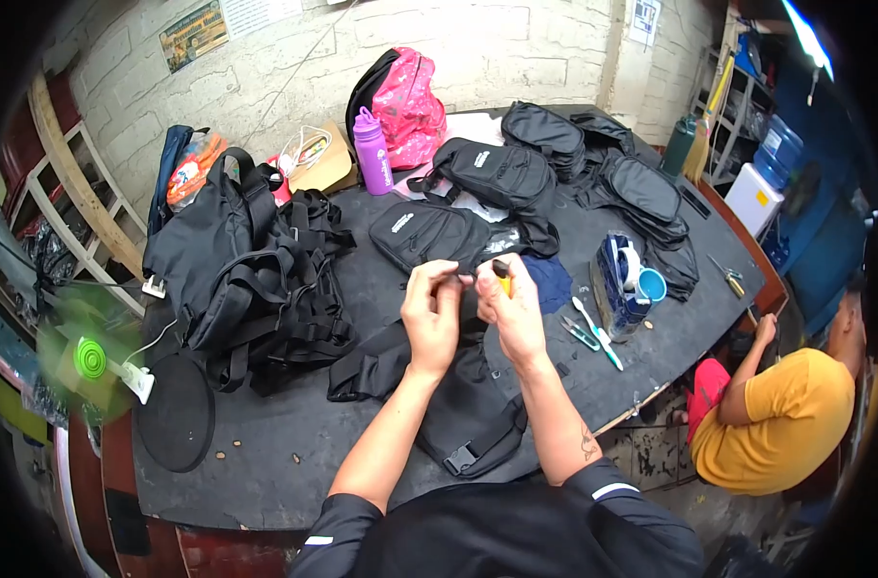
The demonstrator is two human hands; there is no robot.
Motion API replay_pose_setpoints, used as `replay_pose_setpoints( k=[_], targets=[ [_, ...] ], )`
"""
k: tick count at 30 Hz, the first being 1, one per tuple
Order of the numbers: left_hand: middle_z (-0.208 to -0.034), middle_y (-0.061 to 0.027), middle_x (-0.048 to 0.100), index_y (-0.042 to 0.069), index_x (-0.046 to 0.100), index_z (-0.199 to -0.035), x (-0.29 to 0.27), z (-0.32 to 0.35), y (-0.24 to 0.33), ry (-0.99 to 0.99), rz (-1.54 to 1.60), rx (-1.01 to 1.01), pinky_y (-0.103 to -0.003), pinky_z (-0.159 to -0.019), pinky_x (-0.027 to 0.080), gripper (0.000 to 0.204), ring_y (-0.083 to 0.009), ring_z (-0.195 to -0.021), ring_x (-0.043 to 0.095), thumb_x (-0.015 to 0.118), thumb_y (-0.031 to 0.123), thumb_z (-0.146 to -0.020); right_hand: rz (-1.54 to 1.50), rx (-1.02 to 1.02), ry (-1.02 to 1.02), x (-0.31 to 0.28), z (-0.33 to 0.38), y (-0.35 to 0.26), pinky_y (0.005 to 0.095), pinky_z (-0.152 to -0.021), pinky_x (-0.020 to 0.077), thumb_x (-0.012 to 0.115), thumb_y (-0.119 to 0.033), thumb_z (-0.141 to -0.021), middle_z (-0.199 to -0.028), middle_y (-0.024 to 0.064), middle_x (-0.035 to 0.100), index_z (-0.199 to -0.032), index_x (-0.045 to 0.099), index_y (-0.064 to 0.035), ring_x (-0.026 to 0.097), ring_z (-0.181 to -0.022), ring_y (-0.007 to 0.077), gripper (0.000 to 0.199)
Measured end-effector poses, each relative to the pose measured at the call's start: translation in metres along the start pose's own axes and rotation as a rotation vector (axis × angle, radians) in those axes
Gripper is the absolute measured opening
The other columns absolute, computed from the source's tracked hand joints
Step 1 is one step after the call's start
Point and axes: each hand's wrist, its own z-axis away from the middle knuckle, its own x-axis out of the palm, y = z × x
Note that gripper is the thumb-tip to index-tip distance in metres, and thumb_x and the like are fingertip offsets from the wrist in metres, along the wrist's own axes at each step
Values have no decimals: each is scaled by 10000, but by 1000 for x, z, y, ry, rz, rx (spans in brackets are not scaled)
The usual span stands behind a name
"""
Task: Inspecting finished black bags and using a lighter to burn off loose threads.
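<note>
My left hand (432, 313) is closed in a pinch, its fingertips on a small dark piece whose kind is hidden by the fingers. Close beside it, my right hand (513, 310) is wrapped round a small yellow-and-black tool (505, 284), mostly covered by the fingers. The fingertips of both hands nearly meet. Below them, between my forearms, lies a black bag (473, 409) with a side-release buckle (460, 457) on its near end. Just beyond my hands rests a black sling bag (429, 234) with a pale print.
Black bags and straps (256, 260) pile up at left, near a running fan (90, 356). At right lie thread snips (581, 333), a toothbrush (598, 332) and a holder (617, 284) with tape rolls. A purple bottle (372, 154) stands behind. A person in yellow (776, 419) sits at right.
</note>
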Motion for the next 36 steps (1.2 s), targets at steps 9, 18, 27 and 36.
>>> replay_pose_setpoints(
  k=[9,18,27,36],
  targets=[
    [-773,-69,591,-31,573,-1012,-15,-18,0,-115,801,-610,-226,-589,429,258,-119,-645,530,498,205,-941,-128,61,-47,-11,-8,5,207,-466,340,363,-382,-975,-672,48,492,-963,489,-38,406,-482,84,367],
    [-616,30,415,74,477,-760,-19,-22,1,-29,485,-550,-205,-540,367,310,-69,-533,445,460,312,-960,611,-175,-6,6,0,16,196,-571,375,550,-120,-858,-706,-2,520,-886,491,-21,465,-642,47,119],
    [-802,24,552,52,595,-868,-18,-24,1,-136,473,-510,-232,-793,358,278,-69,-793,480,474,287,-954,445,-226,89,14,-7,24,234,-704,488,568,-14,-816,-842,73,606,-896,454,-5,585,-762,95,139],
    [-815,-32,596,34,596,-873,-17,-24,-5,-97,431,-468,-247,-735,422,283,-104,-724,533,490,286,-945,74,-120,57,13,-8,12,222,-593,478,557,-148,-906,-712,56,588,-885,461,-25,594,-653,113,157]
  ],
)
